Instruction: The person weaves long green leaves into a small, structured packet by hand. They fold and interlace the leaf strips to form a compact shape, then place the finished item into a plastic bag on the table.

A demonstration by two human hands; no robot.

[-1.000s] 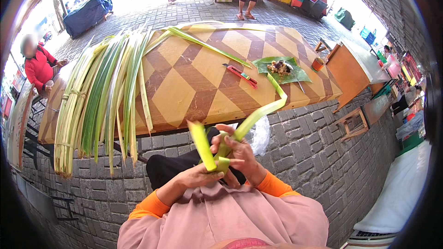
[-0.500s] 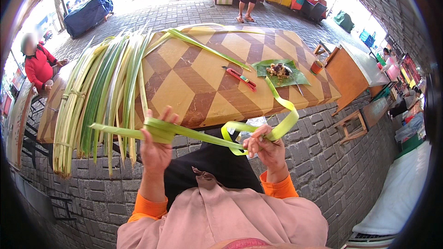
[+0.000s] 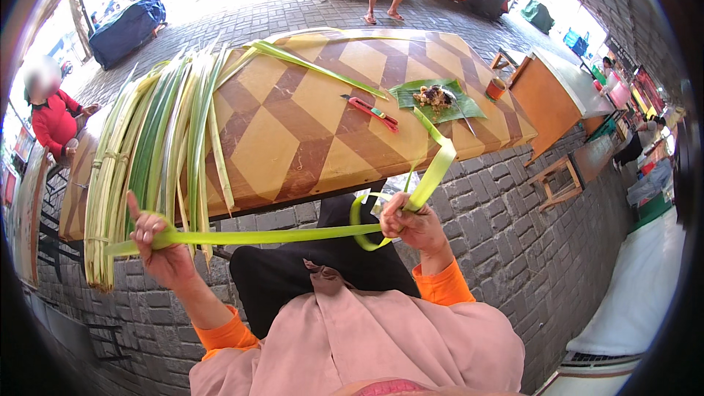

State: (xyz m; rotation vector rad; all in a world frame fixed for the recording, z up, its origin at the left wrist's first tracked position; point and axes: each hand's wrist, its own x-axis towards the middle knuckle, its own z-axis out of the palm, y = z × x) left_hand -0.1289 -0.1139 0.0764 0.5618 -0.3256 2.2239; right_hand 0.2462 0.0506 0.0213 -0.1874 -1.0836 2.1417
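Green leaf strip (image 3: pixel 279 234) stretched wide

At left, long cut leaves (image 3: pixel 111 198) hang in a bundle over the edge of the patterned table (image 3: pixel 293 121). Near them the left hand (image 3: pixel 163 255), farther out than half a second ago, curls its fingers on the strip, index finger raised; the thumb's hold cannot be told. The strip now runs nearly straight across, its slack apparently taken up. The right hand (image 3: pixel 416 227) pinches it between thumb and bent fingers beside a loose loop; another length rises toward a leaf of food (image 3: pixel 467 107).
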